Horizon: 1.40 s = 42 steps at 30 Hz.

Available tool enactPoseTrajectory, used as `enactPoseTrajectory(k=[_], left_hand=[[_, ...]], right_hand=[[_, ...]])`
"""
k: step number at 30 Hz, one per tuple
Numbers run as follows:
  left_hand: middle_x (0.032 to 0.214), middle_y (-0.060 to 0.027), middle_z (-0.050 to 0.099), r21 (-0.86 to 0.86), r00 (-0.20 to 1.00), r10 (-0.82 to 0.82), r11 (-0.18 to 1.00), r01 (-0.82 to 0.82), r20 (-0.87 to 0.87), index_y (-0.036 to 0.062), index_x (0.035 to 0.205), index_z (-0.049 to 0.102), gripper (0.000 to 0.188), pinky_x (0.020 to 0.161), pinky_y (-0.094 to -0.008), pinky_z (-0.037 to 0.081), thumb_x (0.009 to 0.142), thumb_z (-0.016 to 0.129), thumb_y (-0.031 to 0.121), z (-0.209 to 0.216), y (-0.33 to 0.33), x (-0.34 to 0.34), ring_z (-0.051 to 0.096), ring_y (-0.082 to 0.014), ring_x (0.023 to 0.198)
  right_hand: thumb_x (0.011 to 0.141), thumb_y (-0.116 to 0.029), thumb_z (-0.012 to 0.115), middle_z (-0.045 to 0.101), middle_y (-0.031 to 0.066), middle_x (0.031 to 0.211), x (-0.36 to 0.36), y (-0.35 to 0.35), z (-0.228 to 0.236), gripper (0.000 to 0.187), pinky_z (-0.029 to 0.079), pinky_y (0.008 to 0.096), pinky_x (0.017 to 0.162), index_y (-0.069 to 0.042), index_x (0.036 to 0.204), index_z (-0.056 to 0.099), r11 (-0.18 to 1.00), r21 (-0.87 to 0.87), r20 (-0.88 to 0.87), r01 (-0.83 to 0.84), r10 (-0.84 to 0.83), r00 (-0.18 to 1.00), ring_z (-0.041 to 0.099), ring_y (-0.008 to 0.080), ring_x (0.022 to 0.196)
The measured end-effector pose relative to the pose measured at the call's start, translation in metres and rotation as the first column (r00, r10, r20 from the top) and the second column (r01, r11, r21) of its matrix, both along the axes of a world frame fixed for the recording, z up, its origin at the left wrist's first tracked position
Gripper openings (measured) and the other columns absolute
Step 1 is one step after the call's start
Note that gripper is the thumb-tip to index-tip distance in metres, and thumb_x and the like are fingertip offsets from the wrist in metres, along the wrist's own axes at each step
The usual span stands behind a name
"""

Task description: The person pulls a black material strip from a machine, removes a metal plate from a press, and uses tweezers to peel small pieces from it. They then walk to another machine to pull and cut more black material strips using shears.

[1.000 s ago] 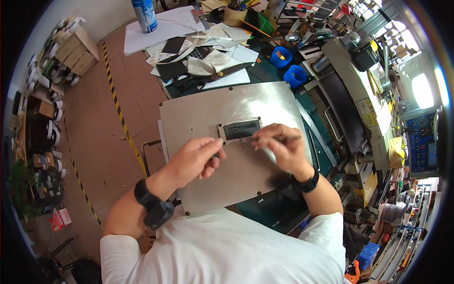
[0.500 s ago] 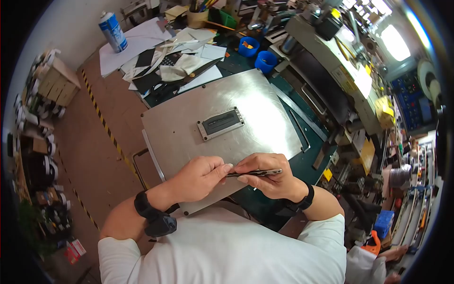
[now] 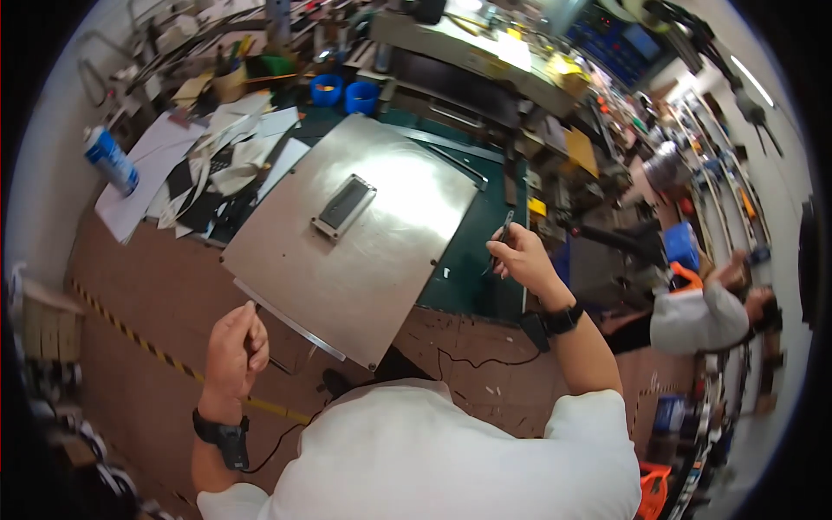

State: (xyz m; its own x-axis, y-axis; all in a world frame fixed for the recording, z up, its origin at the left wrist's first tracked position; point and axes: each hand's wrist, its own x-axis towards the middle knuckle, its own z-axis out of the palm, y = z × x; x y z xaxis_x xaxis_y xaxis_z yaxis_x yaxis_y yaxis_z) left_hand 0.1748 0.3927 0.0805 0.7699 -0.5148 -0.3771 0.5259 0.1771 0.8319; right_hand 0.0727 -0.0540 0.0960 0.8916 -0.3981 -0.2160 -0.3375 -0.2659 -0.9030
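Observation:
My right hand (image 3: 522,256) is closed on a slim dark tool (image 3: 508,224), thin and narrow like a pair of tweezers, above the green mat right of the metal plate. Off the plate's near left edge, my left hand (image 3: 234,348) is closed, thumb and forefinger pinched together; whatever may be between them is too small to make out. The brushed metal plate (image 3: 347,286) lies tilted across the bench, its corners marked by dark screws. On top of it sits a small rectangular metal frame with a dark insert (image 3: 344,208). Neither hand touches the plate.
Papers and cloths (image 3: 238,173) clutter the bench's left side, near a blue spray can (image 3: 111,160). Two blue cups (image 3: 360,98) stand behind the plate. A metal ruler (image 3: 433,139) and a machine (image 3: 455,87) are at the back. Another person (image 3: 693,321) is at right.
My hands have parted: the left swung out to the left, the right moved right and up with the slim tool. The view has turned, and the plate looks rotated and shifted left.

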Motion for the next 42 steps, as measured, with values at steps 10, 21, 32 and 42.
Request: enactPoseTrajectory(k=[10, 21, 32, 42], left_hand=[[0.066, -0.0014, 0.047, -0.091, 0.996, -0.077, 0.993, 0.08, 0.034, 0.0074, 0.08, 0.048, 0.031, 0.04, -0.021, 0.031, 0.104, 0.045, 0.026, -0.009, 0.002, 0.004, 0.041, -0.0079, 0.043], [0.066, -0.0009, 0.049, -0.127, 0.988, -0.146, 0.98, 0.151, 0.05, 0.0055, 0.081, 0.051, 0.031, 0.041, -0.0204, 0.032, 0.104, 0.046, 0.026, -0.003, -0.019, 0.01, 0.044, -0.0083, 0.044], [0.067, 0.0004, 0.048, 0.105, 0.993, -0.093, 0.991, 0.085, 0.075, 0.0036, 0.084, 0.054, 0.028, 0.042, -0.0203, 0.032, 0.103, 0.048, 0.024, 0.036, -0.079, 0.0, 0.043, -0.0074, 0.046], [0.065, 0.0018, 0.046, 0.053, 0.776, -0.63, 0.775, 0.63, -0.018, 0.0026, 0.081, 0.058, 0.032, 0.046, -0.0206, 0.031, 0.1, 0.053, 0.028, 0.036, -0.183, -0.014, 0.04, -0.0062, 0.05]], right_hand=[[0.09, -0.014, 0.065, 0.063, 0.0024, 0.075, -0.052, -0.007, -0.006, 0.019, 0.047, 0.0216, 0.049, 0.001, 0.101, 0.061, 0.952, -0.249, -0.125, 0.178, -0.214, 0.969, 0.059, 0.0072, 0.056], [0.091, -0.019, 0.063, 0.063, 0.0048, 0.076, -0.015, -0.052, -0.009, 0.022, 0.051, 0.0248, 0.052, 0.003, 0.096, 0.061, 0.977, -0.088, -0.192, 0.195, -0.208, 0.959, 0.062, 0.0102, 0.061], [0.084, -0.006, 0.069, 0.062, 0.0016, 0.075, 0.011, -0.047, -0.014, 0.011, 0.049, 0.0249, 0.055, -0.002, 0.092, 0.063, 0.96, -0.264, 0.167, -0.099, 0.146, 0.975, 0.061, 0.0093, 0.063], [0.068, -0.001, 0.076, 0.061, 0.0055, 0.081, 0.002, 0.048, 0.04, 0.051, 0.049, 0.031, 0.066, -0.006, 0.117, 0.061, 0.603, -0.68, 0.279, -0.416, 0.738, 0.614, 0.061, 0.0216, 0.075]])
